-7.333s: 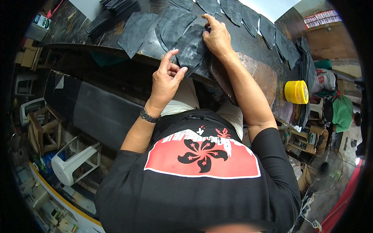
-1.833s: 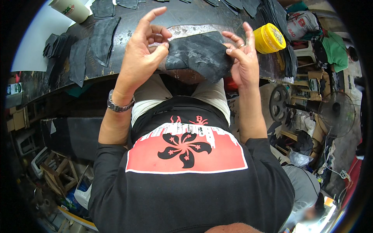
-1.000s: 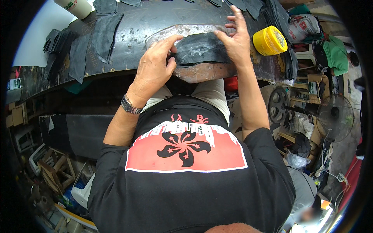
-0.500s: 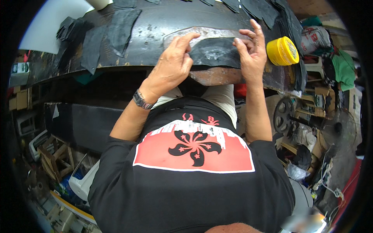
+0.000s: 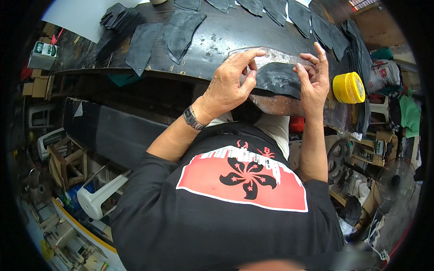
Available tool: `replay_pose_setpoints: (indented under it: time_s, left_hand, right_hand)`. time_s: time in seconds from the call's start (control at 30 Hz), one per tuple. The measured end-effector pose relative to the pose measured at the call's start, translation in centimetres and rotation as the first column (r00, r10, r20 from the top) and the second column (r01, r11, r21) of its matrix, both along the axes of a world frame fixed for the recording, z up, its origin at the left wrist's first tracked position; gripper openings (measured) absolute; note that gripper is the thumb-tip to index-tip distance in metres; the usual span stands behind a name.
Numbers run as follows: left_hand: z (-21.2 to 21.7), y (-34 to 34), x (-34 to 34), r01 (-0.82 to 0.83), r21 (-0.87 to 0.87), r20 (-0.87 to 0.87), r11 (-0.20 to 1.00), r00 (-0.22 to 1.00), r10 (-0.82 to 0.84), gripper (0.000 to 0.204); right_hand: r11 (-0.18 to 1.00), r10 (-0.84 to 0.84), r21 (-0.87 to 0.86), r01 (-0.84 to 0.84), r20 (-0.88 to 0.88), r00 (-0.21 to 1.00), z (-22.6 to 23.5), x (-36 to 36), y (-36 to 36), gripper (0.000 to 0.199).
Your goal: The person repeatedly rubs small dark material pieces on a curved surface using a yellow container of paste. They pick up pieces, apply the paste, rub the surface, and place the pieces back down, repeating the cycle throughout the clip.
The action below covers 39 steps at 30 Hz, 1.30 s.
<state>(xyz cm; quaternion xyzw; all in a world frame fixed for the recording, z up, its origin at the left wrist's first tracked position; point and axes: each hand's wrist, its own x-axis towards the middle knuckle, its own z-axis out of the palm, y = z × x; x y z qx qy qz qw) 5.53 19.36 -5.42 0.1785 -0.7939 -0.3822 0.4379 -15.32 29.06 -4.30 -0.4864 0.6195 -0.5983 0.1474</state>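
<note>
My left hand point(image 5: 231, 77) hovers at the left end of a dark piece that looks like leather point(image 5: 278, 79). Its index finger reaches out, with the thumb apart and nothing in between. Over the piece's right end, my right hand point(image 5: 314, 81) is raised with fingers spread, also holding nothing. Pale, whitish smears mark the middle of the piece. It lies on a worn greyish slab point(image 5: 271, 55) at the table's near edge. Below that edge, a reddish-brown scuffed board point(image 5: 278, 105) juts out toward my lap. A yellow tub point(image 5: 348, 87) stands just right of my right hand.
Similar dark pieces point(image 5: 184, 34) lie along the back and left of the black table point(image 5: 221, 40), beside a small stack point(image 5: 118, 16). More are piled at its right edge point(image 5: 357, 54). A fan point(image 5: 395, 183) stands at right; a white plastic stool point(image 5: 101, 192) is at lower left.
The whole view has shifted, so the table and both hands now appear farther right and lower. Both hands keep nearly the same pose around the dark piece.
</note>
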Motion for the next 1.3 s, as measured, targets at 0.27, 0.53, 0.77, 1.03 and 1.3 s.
replay_pose_setpoints:
  time_s: [0.27, 0.53, 0.77, 1.03, 1.3]
  left_hand:
    - [0.1, -1.5, 3.5, -0.013, 0.201, -0.033, 0.979, 0.999, 0.020, 0.030]
    - [-2.1, -5.1, 10.5, -0.353, 0.365, -0.176, 0.861, 0.883, 0.436, 0.026]
    - [-4.3, -4.0, 13.0, -0.520, 0.272, 0.142, 0.810, 0.854, 0.501, 0.052]
    - [-3.9, -5.8, 13.7, -0.457, 0.319, 0.164, 0.830, 0.889, 0.427, 0.062]
    - [-4.7, -6.9, 14.5, -0.401, 0.416, 0.132, 0.816, 0.915, 0.382, 0.056]
  right_hand:
    - [0.965, 0.252, 0.104, -0.239, -0.133, 0.958, 0.7, 3.2, -5.5, 0.068]
    - [0.914, 0.405, 0.193, -0.357, -0.375, 0.834, -0.4, 7.4, -17.6, 0.070]
    - [0.902, 0.391, 0.383, -0.201, -0.523, 0.757, -3.3, 10.3, -23.4, 0.073]
    - [0.866, 0.349, 0.434, -0.249, -0.167, 0.922, -3.2, 11.0, -25.6, 0.072]
    - [0.863, 0.335, 0.448, -0.234, -0.162, 0.928, -4.2, 12.5, -24.4, 0.072]
